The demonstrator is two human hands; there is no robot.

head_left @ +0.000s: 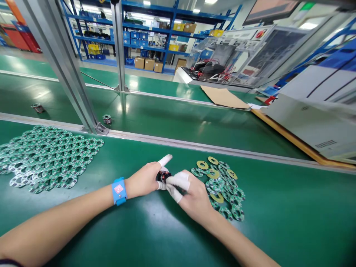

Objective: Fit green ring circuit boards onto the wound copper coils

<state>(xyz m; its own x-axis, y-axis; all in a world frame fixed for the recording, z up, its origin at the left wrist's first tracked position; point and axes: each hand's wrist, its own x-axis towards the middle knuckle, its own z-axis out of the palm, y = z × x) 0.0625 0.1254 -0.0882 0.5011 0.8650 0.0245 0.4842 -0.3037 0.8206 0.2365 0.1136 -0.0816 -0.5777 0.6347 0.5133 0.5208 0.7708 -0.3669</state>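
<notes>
My left hand, with white finger cots and a blue wrist strap, grips a small dark motor stator with reddish parts. The thumb stretches out past it. From the other side, the covered fingertips of my right hand pinch at the stator's near edge; they hide part of it. Just beyond the right hand lies a loose heap of ring-shaped green circuit boards, several showing yellowish undersides. To the left, many more ring boards are spread in close rows on the green bench.
Two stators, one by the post and one farther left, stand on the green conveyor belt behind a metal rail. An aluminium post rises at the left. A pale machine cabinet stands at the right.
</notes>
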